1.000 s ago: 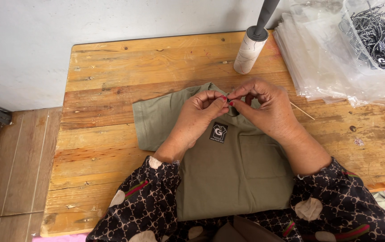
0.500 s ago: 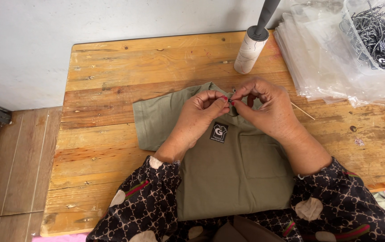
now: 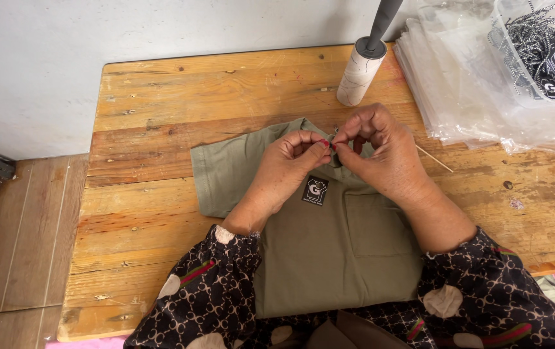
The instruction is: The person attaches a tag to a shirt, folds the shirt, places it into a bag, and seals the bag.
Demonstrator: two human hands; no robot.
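An olive green shirt lies flat on the wooden table, collar away from me. My left hand and my right hand meet at the collar, fingertips pinched together on something thin there; a string cannot be made out. A small black hang tag rests on the chest just below my left hand. A chest pocket sits under my right wrist.
A lint roller stands on the table beyond the collar. A stack of clear plastic bags lies at the right, with a clear bin of black tags on cords above it. A thin stick lies beside my right hand.
My hands stay at the collar; the fingers shift slightly, pinching closer together. The shirt and tag have not moved.
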